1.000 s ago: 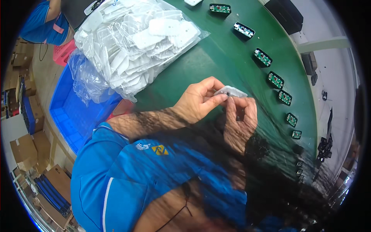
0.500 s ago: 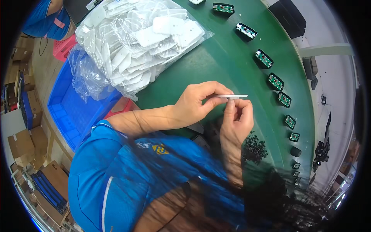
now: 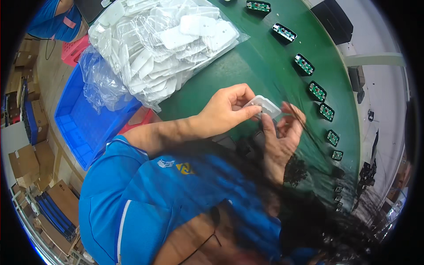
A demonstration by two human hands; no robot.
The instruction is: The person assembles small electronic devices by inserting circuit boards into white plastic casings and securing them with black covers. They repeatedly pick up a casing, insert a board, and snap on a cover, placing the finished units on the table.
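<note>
One big green table [image 3: 225, 73] takes up most of the view, with somebody in a blue shirt [image 3: 132, 212] leaning right up to it, dark hair blurring across the lower right. Next biggest is the clear plastic bag [image 3: 241, 38] at the upper left, stuffed with a messy heap of white covers [image 3: 154, 62]. Just beside it, low on the left, sits a blue bin [image 3: 70, 128], with loose plastic hanging over its edge. Way up at the right there's a black box [image 3: 333, 21] beyond the table edge. Now the hands: the left hand [image 3: 227, 110] has a tight pinch on a single white cover, thumb on the near face and fingers around behind. The right hand [image 3: 285, 137] is half curled at the other end, thumb up by the lower edge; honestly can't tell if it's gripping or only touching. Down the right side of the table runs a curved line of little black cases [image 3: 317, 91], green circuit boards showing inside. The white cover [image 3: 268, 107] itself is up off the table, tilted, between both hands. Tiniest stuff: a pile of black bits [image 3: 295, 171] just beside the right wrist, too blurry to make out.
</note>
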